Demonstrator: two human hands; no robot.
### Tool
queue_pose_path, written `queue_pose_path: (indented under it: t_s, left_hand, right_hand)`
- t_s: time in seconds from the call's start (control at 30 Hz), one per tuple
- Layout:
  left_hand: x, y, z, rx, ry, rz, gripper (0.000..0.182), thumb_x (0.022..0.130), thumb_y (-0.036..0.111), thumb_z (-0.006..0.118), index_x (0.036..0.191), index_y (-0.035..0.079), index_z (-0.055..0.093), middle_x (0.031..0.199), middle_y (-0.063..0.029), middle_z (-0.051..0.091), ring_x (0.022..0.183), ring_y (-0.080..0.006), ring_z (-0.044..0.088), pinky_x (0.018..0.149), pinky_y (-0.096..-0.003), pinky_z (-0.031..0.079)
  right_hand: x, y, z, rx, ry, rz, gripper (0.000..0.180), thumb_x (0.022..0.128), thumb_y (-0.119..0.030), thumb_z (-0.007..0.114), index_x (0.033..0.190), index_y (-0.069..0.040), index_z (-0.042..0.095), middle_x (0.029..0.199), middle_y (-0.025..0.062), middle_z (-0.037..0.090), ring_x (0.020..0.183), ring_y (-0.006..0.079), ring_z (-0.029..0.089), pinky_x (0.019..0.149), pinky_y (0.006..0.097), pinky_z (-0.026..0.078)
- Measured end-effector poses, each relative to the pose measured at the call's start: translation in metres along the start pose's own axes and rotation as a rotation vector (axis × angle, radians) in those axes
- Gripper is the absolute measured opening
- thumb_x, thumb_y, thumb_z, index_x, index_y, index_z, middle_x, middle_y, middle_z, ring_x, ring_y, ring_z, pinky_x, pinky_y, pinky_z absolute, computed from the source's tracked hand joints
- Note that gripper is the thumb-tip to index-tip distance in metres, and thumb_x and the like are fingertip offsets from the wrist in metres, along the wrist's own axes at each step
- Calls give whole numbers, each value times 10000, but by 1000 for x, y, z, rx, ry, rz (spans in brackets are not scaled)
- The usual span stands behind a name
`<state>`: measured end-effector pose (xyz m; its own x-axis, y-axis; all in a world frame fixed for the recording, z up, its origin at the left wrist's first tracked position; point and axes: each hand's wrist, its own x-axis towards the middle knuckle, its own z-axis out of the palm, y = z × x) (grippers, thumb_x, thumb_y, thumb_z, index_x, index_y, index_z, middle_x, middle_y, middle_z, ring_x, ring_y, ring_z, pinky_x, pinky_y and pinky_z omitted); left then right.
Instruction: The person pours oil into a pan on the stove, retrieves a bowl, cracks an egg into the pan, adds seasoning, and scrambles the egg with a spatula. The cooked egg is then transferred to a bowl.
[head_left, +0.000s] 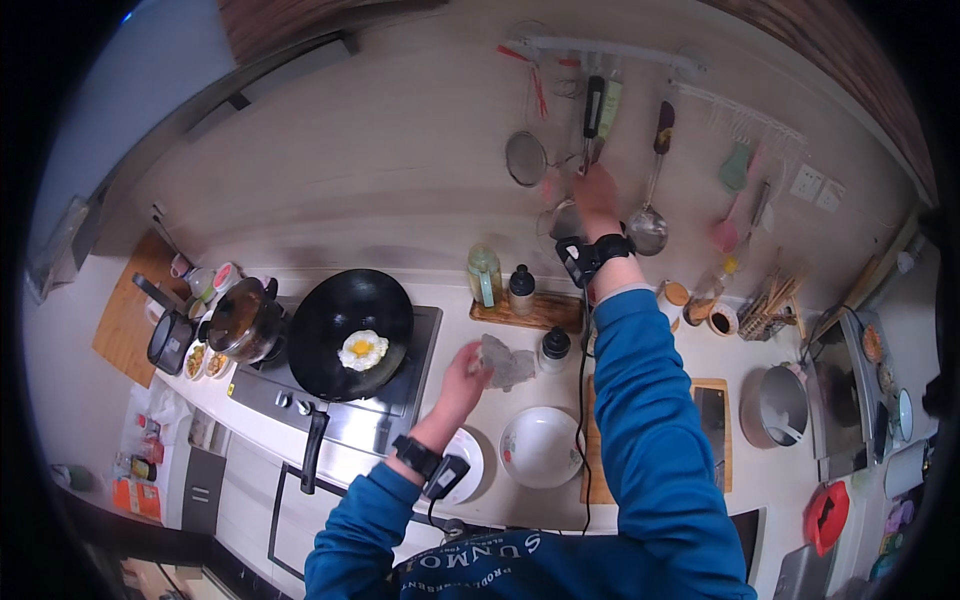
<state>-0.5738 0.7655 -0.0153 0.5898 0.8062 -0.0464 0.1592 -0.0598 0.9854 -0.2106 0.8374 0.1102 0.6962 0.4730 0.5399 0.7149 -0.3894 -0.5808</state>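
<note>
My left hand (463, 377) is at the left edge of a crumpled grey cloth (510, 363) on the white counter. Its fingers touch or overlap the cloth; whether they grip it is unclear. My right hand (598, 193) is raised to the wall, its fingers closed around the metal shaft of a black-handled cooking utensil (593, 105) hanging from a rail. Motion blur and the hand partly hide that utensil's lower end. To the left, a fried egg (363, 350) with a yellow yolk lies in a black wok (330, 315) on the cooktop (425, 352).
A lidded pot (241, 319) stands left of the wok, whose handle (313, 454) juts past the counter edge. A white bowl (541, 448), a plate (469, 465), a cutting board (592, 465) and a black-capped bottle (555, 346) sit nearby. A ladle (648, 229) and strainer (526, 159) hang beside my right hand.
</note>
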Motion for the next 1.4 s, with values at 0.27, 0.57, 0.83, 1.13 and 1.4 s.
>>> queue_pose_path:
  t_s: [0.27, 0.57, 0.83, 1.13, 1.4]
  left_hand:
    - [46, 94, -2, -117, -31, 178, 469, 814, 24, 592, 1258, -4, 445, 1193, -95, 525, 1110, -169, 486, 938, -283, 402]
    - [56, 134, 0, -140, -18, 258, 434, 862, 119, 572, 1246, -32, 437, 1203, -125, 521, 1125, -178, 484, 970, -294, 379]
    - [-10, 133, 4, -831, -356, -67, 521, 907, 485, 499, 1175, 38, 500, 1092, -96, 559, 983, -185, 531, 849, -327, 445]
    - [-54, 90, -65, -1360, -131, -11, 458, 958, 401, 387, 1045, -22, 539, 1212, -182, 539, 1157, -283, 492, 1028, -428, 362]
    - [-74, 52, -189, -1327, -69, -90, 423, 973, 416, 336, 884, 51, 528, 1104, -199, 591, 1144, -314, 521, 975, -425, 394]
  right_hand:
    - [9, 5, 4, 255, -63, 19, 308, 769, -262, 590, 898, 17, 612, 869, 217, 638, 869, 379, 606, 752, 458, 481]
    - [-7, -33, -50, 433, -149, -20, 327, 794, -302, 621, 778, 24, 616, 674, 149, 611, 608, 254, 628, 587, 388, 483]
    - [-146, -136, -116, 1101, 12, -294, 156, 871, -113, 614, 832, 36, 635, 591, 24, 556, 480, 73, 493, 470, 215, 382]
    - [-333, -158, -64, 992, -345, -196, 307, 870, -74, 565, 1167, 4, 563, 1068, 93, 591, 930, 164, 571, 814, 283, 458]
    - [-388, -184, -89, 1497, -1111, 383, 611, 881, -259, 594, 1368, -13, 318, 1124, 227, 563, 707, 245, 649, 529, 285, 546]
